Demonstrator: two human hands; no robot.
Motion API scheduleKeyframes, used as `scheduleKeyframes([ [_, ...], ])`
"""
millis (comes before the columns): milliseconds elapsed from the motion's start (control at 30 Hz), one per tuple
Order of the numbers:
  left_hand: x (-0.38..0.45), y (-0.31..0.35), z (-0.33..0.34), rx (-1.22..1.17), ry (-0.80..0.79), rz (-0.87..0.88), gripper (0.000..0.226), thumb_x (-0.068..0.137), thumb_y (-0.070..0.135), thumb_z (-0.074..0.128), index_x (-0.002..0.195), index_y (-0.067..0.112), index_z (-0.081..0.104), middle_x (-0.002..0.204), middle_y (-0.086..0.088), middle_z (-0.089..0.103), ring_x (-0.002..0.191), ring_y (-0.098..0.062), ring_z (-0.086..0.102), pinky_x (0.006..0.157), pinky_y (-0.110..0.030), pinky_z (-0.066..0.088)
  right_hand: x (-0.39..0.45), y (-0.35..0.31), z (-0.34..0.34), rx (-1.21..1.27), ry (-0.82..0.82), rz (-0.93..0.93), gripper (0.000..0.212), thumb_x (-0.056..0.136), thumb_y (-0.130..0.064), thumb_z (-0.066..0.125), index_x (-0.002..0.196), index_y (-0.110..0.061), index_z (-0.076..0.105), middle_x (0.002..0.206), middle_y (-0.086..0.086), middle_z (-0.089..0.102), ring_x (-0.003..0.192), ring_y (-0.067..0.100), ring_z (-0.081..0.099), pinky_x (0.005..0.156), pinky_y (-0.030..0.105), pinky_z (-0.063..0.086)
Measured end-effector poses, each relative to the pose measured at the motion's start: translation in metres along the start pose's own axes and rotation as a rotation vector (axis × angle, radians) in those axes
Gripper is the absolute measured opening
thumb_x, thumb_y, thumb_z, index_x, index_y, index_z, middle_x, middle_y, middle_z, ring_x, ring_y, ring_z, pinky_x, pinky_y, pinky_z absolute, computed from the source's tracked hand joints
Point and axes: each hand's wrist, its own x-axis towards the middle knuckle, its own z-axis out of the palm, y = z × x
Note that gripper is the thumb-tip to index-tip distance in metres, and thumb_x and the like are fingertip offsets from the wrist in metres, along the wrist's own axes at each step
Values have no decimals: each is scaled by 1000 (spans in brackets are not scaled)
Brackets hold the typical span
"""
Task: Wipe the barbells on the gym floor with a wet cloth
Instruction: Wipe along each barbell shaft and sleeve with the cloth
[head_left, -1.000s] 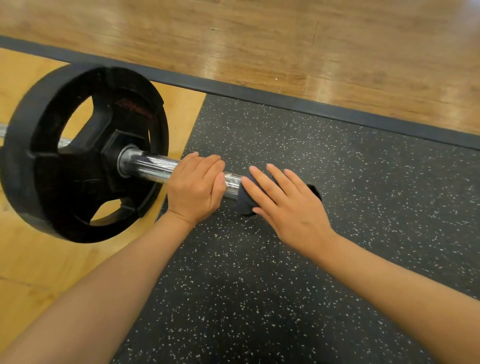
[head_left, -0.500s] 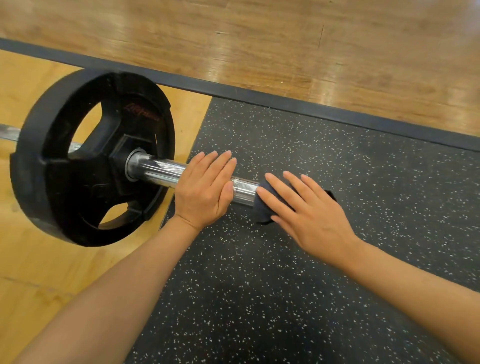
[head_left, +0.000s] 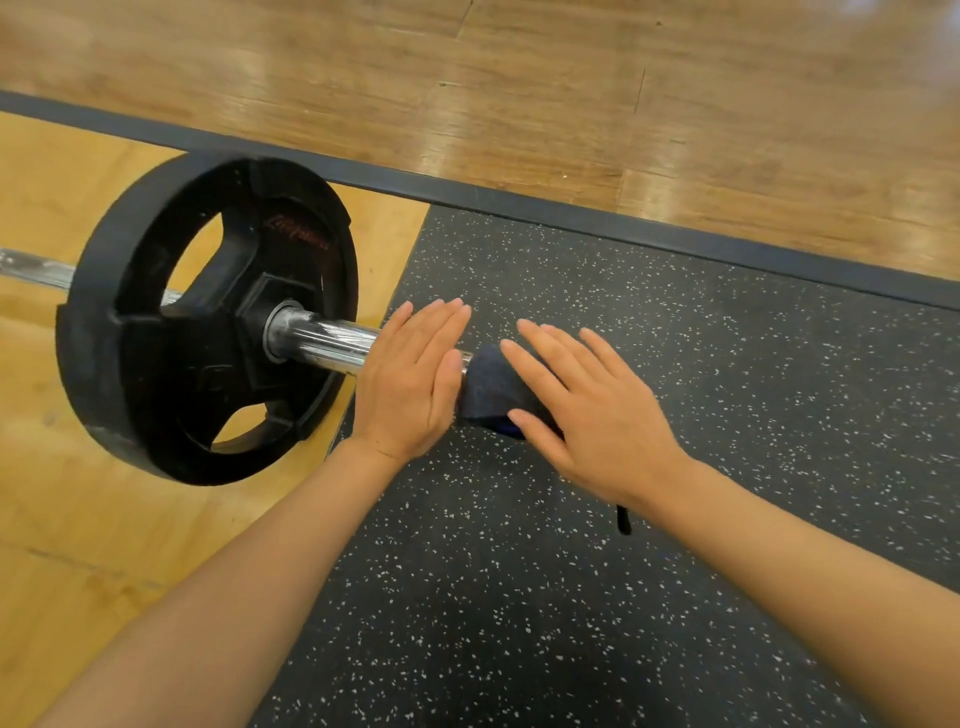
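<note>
Head-worn view, angled down, close over rubber mat (head_left: 675, 322).

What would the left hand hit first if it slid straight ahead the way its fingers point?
Probably nothing close: the left hand lies flat across the shiny chrome barbell sleeve, fingers pointing over speckled black rubber flooring toward the black border strip.

Bright, even indoor light falls from above. It glares in pale patches on the wood floor (head_left: 675, 104) at the top and in white streaks along the chrome sleeve (head_left: 327, 340). Shadows are soft and faint. Wide-angle distortion bends the black border strip (head_left: 571, 213). The far corners look hazy, and the fingers (head_left: 540, 343) are slightly smeared by motion.
</note>
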Motion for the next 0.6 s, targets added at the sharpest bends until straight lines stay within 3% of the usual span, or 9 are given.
scheduleKeyframes([
  [133, -2, 23, -12, -23, -74, 155, 48, 104, 29, 35, 137, -1, 54, 144, -14, 51, 137, -28, 45, 118, -49, 27, -29, 24, -7, -2, 16, 23, 60, 101, -46, 37, 150, -12, 42, 159, 10, 35, 142, 28, 39, 116, 52, 30],
  [267, -7, 50, 12, 131, -161, 228, 48, 105, 31, 33, 141, 4, 50, 147, -13, 48, 137, -28, 44, 116, -50, 30, -51, 36, 5, -35, -19, -37, 63, 102, -47, 36, 156, -13, 31, 163, 8, 26, 149, 27, 28, 117, 52, 29],
  [433, -13, 25, 13, 285, -169, 333, 43, 107, 28, 33, 143, 8, 45, 141, -14, 54, 131, -31, 51, 111, -50, 36, -48, 38, 10, -39, 39, -100, 61, 105, -45, 33, 156, -14, 24, 163, 9, 24, 150, 27, 26, 119, 50, 27],
  [600, -20, 2, -9, 330, -83, 190, 42, 100, 20, 41, 135, 1, 56, 135, -17, 58, 128, -34, 54, 112, -54, 34, -41, 36, 17, -50, 67, -118, 59, 106, -42, 31, 156, -12, 23, 163, 9, 25, 149, 28, 28, 118, 50, 28],
])
